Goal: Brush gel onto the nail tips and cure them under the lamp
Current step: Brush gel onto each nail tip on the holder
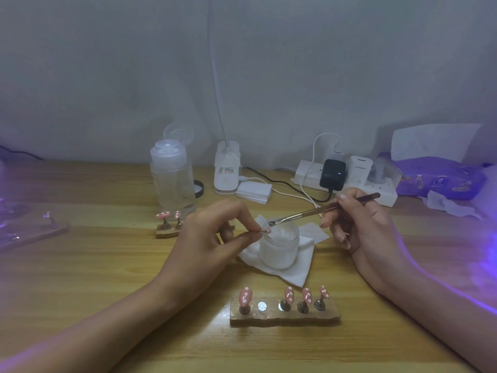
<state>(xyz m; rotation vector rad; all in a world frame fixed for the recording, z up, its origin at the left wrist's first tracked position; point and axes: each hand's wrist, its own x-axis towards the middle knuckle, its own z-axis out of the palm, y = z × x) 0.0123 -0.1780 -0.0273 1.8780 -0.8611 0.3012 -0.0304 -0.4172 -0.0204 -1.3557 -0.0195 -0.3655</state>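
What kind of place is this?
Probably a desk at home set up for nail art: pink nail tips on a wooden stand, a brush in the right hand, and a power strip with chargers by the wall.

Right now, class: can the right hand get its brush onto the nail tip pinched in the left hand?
Probably yes: the brush in the right hand hovers just beside the nail tip the left hand pinches over the frosted jar; nothing lies between.

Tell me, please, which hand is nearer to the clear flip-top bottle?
Left. The left hand is just in front of the clear bottle, slightly to its right; the right hand, holding the brush, is farther right, past the glass jar.
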